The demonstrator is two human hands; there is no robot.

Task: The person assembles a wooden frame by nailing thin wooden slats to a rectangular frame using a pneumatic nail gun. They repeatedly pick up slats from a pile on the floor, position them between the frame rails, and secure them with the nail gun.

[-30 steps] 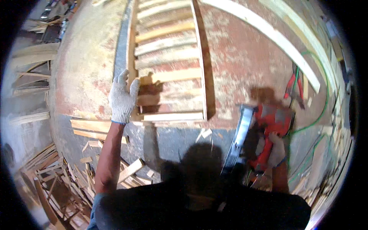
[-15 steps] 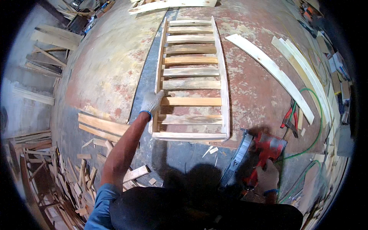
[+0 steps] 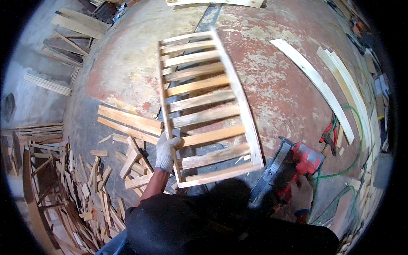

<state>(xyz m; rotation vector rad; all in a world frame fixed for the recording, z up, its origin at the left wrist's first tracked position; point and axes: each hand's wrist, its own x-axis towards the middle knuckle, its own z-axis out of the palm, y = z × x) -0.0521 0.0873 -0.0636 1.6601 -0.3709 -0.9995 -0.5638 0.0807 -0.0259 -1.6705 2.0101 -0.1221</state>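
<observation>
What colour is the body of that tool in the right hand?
The tool has a mostly red body with some grey, seen in the head view.

Head cam is the left fisheye of the pair, looking steeply down at the floor (image 3: 272,97) past the wearer's own dark-clothed body (image 3: 178,225) at the lower rim. Close, very wide: reaches the floor's left edge at the wall (image 3: 38,106).

Exp: floor (image 3: 263,97) fairly bright mid-pic, btm ctr v. dark | Light: from above/behind wearer (image 3: 178,219), head shadow (image 3: 231,189) fwd | Shade: nail gun (image 3: 308,158) grip dim, detail thin | Blur: slight on slatted frame (image 3: 208,117) | Lens: fisheye, pale plank (image 3: 319,89) bowed, blk rim, edges soft, L wall (image 3: 25,97) hazy/bluish
</observation>
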